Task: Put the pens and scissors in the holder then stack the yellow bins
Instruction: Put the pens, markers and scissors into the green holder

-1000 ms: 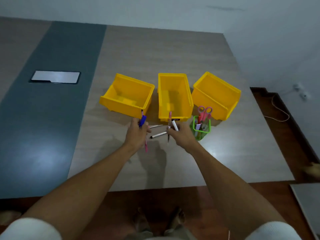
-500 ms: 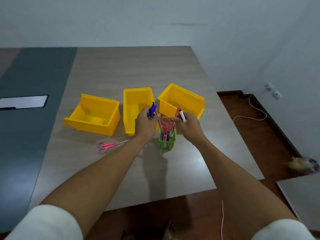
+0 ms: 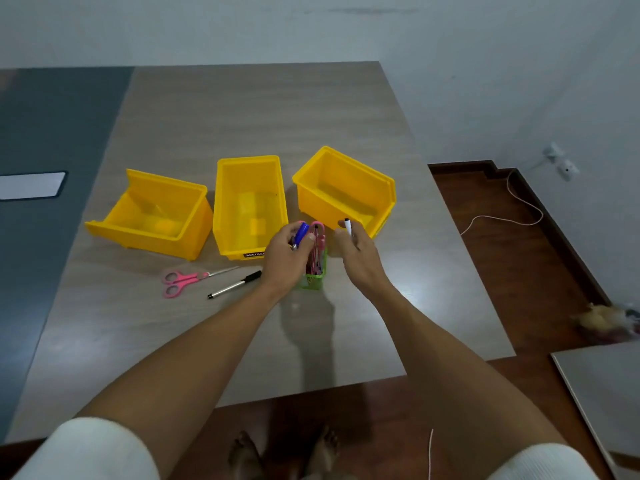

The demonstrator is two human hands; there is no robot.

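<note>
Both hands hover over the green holder [image 3: 314, 277], which stands near the table's [image 3: 242, 116] right edge, just in front of the gap between the middle bin [image 3: 250, 206] and the right bin [image 3: 343, 188]. The left hand [image 3: 285, 256] has its fingers pinched round a blue-capped pen [image 3: 300, 233]; the right hand [image 3: 358, 252] grips a white marker [image 3: 348, 226], tip up. The holder looks light and already crowded, with pink scissor handles [image 3: 318, 227] sticking out of it. My worry is that two hands pushing in at once could snag those handles or tip the holder, spilling everything. A pen jabbed against what is packed inside might also bounce out. Pink scissors [image 3: 181, 279] and a black pen [image 3: 234, 285] lie loose nearer the front edge, left of the holder, and are easily forgotten. The left bin [image 3: 152, 213] sits askew, so stacking may bind.
</note>
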